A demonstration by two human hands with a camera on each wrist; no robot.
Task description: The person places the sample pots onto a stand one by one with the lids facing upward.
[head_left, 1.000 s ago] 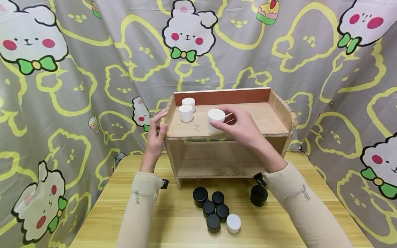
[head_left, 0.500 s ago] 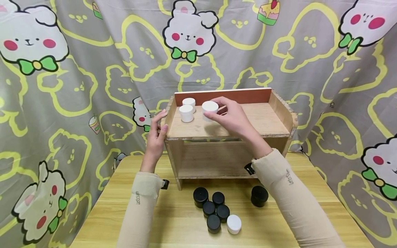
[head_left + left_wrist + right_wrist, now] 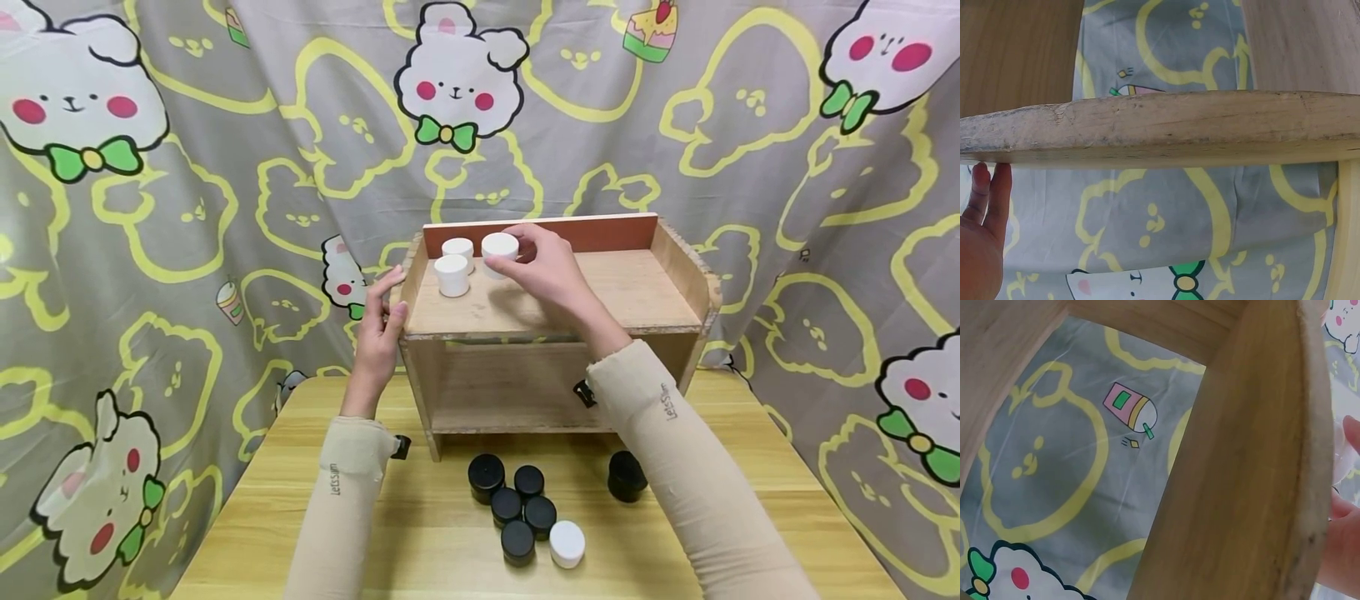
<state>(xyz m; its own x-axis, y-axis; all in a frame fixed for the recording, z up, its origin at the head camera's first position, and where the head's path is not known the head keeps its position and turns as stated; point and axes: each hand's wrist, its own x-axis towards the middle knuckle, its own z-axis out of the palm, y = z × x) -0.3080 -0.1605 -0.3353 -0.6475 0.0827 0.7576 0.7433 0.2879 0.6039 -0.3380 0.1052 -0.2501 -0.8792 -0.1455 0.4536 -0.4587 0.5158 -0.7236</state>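
Over the top board of a small wooden shelf [image 3: 600, 292], my right hand [image 3: 551, 267] grips a white lidded jar [image 3: 498, 257] between thumb and fingers. That jar is just right of two other white jars on the board, a rear jar [image 3: 458, 250] and a front jar [image 3: 452, 277]. My left hand [image 3: 377, 337] rests its fingers against the shelf's left side panel; the left wrist view shows the fingertips [image 3: 1001, 172] at a board's edge. In the right wrist view the right hand [image 3: 1341, 550] shows only partly, beyond a wooden board.
On the table [image 3: 262, 500] before the shelf stand several black jars [image 3: 517, 542] in a cluster, with a white jar [image 3: 567, 544] beside them. Another black jar [image 3: 626, 477] stands by my right sleeve. A patterned curtain [image 3: 585, 117] hangs behind.
My right hand has carried the white jar back and slightly left across the top board, toward the two other white jars. My left hand has stayed at the side panel.
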